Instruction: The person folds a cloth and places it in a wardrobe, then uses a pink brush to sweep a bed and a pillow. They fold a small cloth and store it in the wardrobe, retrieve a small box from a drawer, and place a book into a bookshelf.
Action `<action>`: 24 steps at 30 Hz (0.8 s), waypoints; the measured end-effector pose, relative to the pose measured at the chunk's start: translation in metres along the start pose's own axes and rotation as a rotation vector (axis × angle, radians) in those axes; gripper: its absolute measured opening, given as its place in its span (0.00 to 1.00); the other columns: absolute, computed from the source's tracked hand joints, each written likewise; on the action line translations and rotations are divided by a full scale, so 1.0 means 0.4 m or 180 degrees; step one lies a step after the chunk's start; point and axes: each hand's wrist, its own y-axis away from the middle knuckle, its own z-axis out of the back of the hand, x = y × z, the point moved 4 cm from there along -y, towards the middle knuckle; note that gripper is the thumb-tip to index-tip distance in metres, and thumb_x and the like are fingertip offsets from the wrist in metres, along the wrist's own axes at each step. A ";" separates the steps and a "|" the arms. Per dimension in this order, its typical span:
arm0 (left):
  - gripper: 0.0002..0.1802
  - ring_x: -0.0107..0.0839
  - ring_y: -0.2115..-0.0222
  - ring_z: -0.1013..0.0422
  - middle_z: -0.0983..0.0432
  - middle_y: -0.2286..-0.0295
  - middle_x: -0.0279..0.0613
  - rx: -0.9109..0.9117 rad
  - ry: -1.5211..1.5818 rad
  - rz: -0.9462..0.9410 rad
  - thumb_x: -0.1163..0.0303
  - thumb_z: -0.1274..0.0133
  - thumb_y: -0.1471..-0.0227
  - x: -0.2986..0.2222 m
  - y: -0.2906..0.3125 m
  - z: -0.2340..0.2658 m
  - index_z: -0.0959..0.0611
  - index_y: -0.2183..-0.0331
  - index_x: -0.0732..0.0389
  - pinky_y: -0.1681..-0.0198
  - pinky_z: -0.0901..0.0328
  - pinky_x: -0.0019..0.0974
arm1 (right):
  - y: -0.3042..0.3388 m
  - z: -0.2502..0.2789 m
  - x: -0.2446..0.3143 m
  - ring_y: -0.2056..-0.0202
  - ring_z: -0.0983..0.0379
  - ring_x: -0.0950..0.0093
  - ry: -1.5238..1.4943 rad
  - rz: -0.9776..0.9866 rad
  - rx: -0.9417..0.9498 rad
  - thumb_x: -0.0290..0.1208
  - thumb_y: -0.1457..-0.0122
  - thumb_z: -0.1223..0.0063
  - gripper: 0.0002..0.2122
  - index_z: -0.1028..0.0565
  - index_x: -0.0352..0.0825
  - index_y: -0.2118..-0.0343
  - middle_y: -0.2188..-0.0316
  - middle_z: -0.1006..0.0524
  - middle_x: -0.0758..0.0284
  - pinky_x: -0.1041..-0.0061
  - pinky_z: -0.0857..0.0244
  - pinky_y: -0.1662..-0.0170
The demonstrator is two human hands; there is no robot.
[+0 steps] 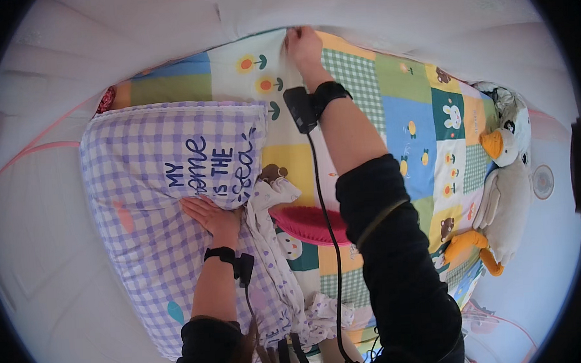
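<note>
My left hand [212, 217] lies flat with fingers stretched on a purple-and-white checked pillow [140, 162] at the left. At the far edge of the bed my right hand [305, 48] has its fingers closed on the border of the patchwork bed sheet [347, 75], beside the white fabric wall. The fingertips there are partly hidden. Beneath my left wrist and along the pillow's near right side runs a crumpled white cloth with small purple marks [267, 234]. A bright pink round-edged item [305, 225] lies between my arms.
A white plush duck [508, 185] with orange beak and feet lies along the right edge of the bed. White tent-like fabric [167, 31] with pink piping surrounds the bed. Black devices are strapped to both wrists, and a black cable [332, 244] hangs from the right one.
</note>
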 end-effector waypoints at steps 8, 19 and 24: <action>0.60 0.70 0.40 0.74 0.69 0.41 0.75 -0.0143 0.0003 0.0084 0.27 0.69 0.54 -0.005 -0.005 -0.009 0.54 0.40 0.73 0.41 0.79 0.65 | 0.124 -0.061 0.059 0.38 0.52 0.54 -0.0756 0.0403 0.1007 0.37 0.47 0.45 0.35 0.47 0.30 0.40 0.39 0.50 0.47 0.66 0.53 0.38; 0.67 0.72 0.41 0.70 0.67 0.43 0.79 -0.0795 0.0054 0.0121 0.23 0.64 0.60 -0.004 -0.008 -0.032 0.53 0.41 0.77 0.40 0.75 0.64 | 0.999 0.567 -0.129 0.48 0.39 0.56 0.0874 0.0077 0.0820 0.31 0.54 0.40 0.28 0.35 0.32 0.49 0.48 0.36 0.54 0.60 0.43 0.46; 0.67 0.71 0.41 0.70 0.66 0.42 0.78 -0.1231 -0.0195 0.0268 0.22 0.67 0.60 -0.005 -0.029 -0.067 0.54 0.40 0.74 0.40 0.76 0.64 | 1.152 0.503 -0.232 0.51 0.38 0.56 0.1679 -0.0225 0.0822 0.37 0.57 0.39 0.29 0.35 0.35 0.50 0.50 0.36 0.56 0.57 0.45 0.47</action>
